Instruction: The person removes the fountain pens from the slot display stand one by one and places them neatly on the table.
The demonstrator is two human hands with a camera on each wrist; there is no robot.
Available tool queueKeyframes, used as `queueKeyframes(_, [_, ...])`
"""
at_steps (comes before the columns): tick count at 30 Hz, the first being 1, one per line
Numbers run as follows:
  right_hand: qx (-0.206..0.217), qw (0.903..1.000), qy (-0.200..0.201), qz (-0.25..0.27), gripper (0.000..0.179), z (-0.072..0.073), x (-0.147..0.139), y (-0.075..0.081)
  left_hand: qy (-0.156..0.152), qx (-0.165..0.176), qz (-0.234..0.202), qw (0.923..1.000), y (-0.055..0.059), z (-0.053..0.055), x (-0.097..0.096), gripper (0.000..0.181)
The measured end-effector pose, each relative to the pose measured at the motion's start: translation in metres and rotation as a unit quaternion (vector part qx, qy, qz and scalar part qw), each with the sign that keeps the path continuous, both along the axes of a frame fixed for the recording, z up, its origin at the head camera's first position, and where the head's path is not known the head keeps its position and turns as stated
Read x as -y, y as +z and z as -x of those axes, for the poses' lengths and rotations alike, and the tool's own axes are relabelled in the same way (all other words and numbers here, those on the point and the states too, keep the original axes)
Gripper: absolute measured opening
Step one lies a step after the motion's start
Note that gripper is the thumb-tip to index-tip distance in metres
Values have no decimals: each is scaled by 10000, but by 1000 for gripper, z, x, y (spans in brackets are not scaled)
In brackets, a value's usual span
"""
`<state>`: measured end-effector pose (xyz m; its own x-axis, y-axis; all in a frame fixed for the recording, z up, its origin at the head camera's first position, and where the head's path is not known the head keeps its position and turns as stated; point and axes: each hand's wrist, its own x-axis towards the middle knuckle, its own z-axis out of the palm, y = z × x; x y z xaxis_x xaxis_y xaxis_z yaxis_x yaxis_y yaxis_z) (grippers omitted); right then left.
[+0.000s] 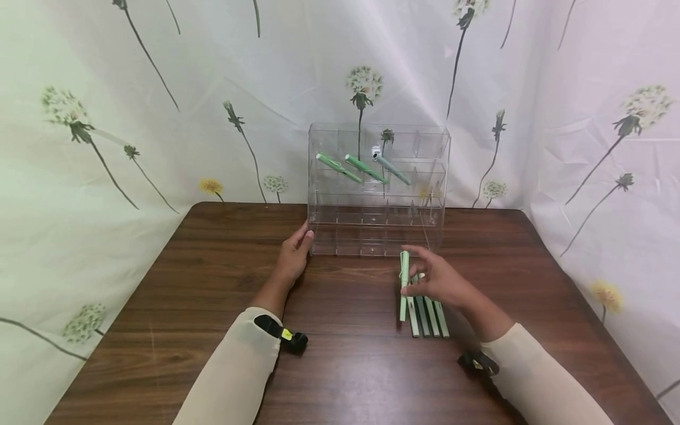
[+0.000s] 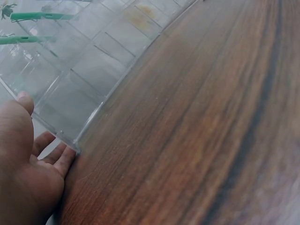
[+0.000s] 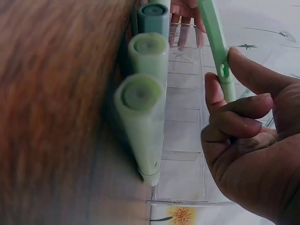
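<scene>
A clear tiered pen rack point(image 1: 376, 224) stands on the table. At its left side my left hand point(image 1: 295, 254) holds the edge, thumb on the front; the left wrist view shows that hand point(image 2: 35, 159) with fingers at the lower corner. My right hand point(image 1: 438, 280) pinches a light green pen point(image 1: 404, 286) between thumb and fingers, upright in the head view, in front of the rack's right part. In the right wrist view the pen point(image 3: 216, 42) is tilted, clip slot by the fingertip. Below it, several pale and dark green pens point(image 1: 429, 319) lie side by side.
Three pens lie slanted on an upper tier: a bright green pen point(image 1: 338, 167), a darker green pen point(image 1: 365, 169) and a grey-green pen point(image 1: 391, 168). The brown wooden table point(image 1: 340, 366) ends at a flower-printed cloth point(image 1: 175, 136) behind and at both sides.
</scene>
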<state>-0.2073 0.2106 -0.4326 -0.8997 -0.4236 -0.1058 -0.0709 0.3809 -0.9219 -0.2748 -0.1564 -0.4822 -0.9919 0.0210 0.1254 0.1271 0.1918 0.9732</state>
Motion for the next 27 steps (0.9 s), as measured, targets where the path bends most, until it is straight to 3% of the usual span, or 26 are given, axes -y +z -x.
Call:
queueKeyframes(12, [-292, 9981, 426, -328, 94, 2, 3, -12, 54, -55, -65, 9999, -3, 2, 0, 55])
queueKeyframes(19, [-359, 9978, 442, -333, 93, -1, 5, -13, 114, 74, 44, 9999, -5, 7, 1, 56])
queueKeyframes(27, [-404, 9957, 284, -785, 90, -1, 5, -12, 85, -108, 75, 9999, -5, 3, 0, 54])
